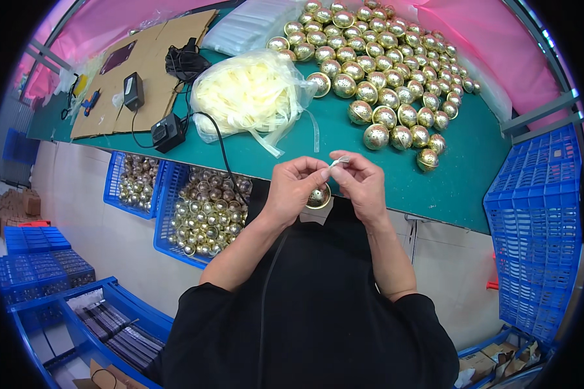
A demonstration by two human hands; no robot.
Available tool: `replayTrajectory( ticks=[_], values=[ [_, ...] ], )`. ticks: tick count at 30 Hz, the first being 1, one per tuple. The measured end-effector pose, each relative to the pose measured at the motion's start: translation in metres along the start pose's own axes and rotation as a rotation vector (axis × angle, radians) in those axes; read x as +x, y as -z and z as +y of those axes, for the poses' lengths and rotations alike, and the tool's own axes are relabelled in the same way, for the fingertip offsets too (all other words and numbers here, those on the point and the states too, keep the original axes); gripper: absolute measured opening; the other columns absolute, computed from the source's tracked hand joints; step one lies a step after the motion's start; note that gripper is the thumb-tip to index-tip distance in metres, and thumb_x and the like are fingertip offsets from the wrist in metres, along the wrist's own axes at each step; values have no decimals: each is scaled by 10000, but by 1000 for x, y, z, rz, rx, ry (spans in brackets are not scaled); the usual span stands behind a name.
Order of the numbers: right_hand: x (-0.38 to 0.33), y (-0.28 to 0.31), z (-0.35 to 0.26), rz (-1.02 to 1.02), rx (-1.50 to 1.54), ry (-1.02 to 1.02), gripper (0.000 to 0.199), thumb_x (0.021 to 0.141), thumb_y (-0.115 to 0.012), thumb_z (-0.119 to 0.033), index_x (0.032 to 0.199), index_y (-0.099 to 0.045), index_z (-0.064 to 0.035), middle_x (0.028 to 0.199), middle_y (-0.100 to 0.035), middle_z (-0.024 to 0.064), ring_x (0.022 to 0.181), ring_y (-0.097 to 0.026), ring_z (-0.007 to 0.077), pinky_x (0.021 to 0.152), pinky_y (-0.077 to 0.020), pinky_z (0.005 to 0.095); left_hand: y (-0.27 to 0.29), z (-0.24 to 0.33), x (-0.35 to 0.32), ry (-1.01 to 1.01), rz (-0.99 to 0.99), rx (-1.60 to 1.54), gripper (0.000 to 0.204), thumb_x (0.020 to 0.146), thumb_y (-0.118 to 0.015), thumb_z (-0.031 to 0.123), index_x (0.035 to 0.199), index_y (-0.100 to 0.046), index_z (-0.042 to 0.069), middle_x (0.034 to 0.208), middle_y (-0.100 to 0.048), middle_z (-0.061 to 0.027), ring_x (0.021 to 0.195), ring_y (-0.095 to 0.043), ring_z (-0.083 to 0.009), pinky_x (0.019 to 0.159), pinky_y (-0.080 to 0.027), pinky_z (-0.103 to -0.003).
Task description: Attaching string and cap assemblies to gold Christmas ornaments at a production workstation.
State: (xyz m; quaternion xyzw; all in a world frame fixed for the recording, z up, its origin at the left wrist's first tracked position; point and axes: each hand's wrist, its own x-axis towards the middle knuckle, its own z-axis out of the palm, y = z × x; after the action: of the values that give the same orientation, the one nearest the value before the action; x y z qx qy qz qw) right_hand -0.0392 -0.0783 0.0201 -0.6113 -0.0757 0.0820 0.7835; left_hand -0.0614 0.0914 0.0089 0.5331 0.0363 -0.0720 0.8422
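Above the table's near edge my two hands meet, fingertip to fingertip. A short pale, translucent ribbon is pinched there between thumbs and forefingers. My left hand is closed on it from one side, and my right hand is closed on it from the other. Just below the fingers hangs a speckled gold ball ornament with a rim around it, partly covered by my left hand. Whether the ribbon is knotted cannot be made out. Beyond my hands lies a clear plastic bag full of similar cream ribbon strips.
Many gold balls spread over the green table at the far right. Left are flattened cardboard, black adapters and a cable. Blue crates of balls sit below the table's left edge; stacked blue crates stand right.
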Motion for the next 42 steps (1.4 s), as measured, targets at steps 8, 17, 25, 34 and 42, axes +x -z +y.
replayTrajectory(
  ticks=[8,17,25,34,42],
  values=[
    [2,-3,8,-34,-25,13,134,976,-757,-118,927,-707,-2,845,-652,-8,600,-450,4,492,-318,188,13,0,-9,-33,-1,92,105,972,-745,81,1020,-729,-11,856,-717,-21,760,-637,-57,699,-514,-213],
    [25,-6,15,-63,-399,163,181,966,-739,-101,1097,-731,25,846,-674,20,638,-518,54,560,-420,227,49,27,-64,-260,236,218,62,989,-671,12,1015,-717,-21,888,-727,-50,778,-666,-91,718,-526,-233],
    [113,-13,46,142,-1078,517,240,904,-754,-174,1054,-763,14,885,-696,130,739,-670,245,690,-540,385,144,42,-91,-462,739,406,136,994,-684,35,1108,-716,-30,992,-752,-73,867,-677,-102,803,-526,-236],
    [78,-5,15,-106,-564,32,229,972,-710,-187,891,-739,25,748,-688,17,656,-561,83,599,-441,277,70,28,-53,-338,349,511,203,1025,-662,97,1138,-746,-49,892,-666,-5,817,-583,-70,736,-469,-223],
    [-2,2,-1,-266,-498,-83,227,981,-720,-195,886,-736,10,743,-655,-9,681,-533,51,594,-424,266,27,-11,7,112,-26,-48,239,1023,-705,213,1040,-759,-20,794,-654,-1,677,-542,-58,633,-437,-218]
  ],
)
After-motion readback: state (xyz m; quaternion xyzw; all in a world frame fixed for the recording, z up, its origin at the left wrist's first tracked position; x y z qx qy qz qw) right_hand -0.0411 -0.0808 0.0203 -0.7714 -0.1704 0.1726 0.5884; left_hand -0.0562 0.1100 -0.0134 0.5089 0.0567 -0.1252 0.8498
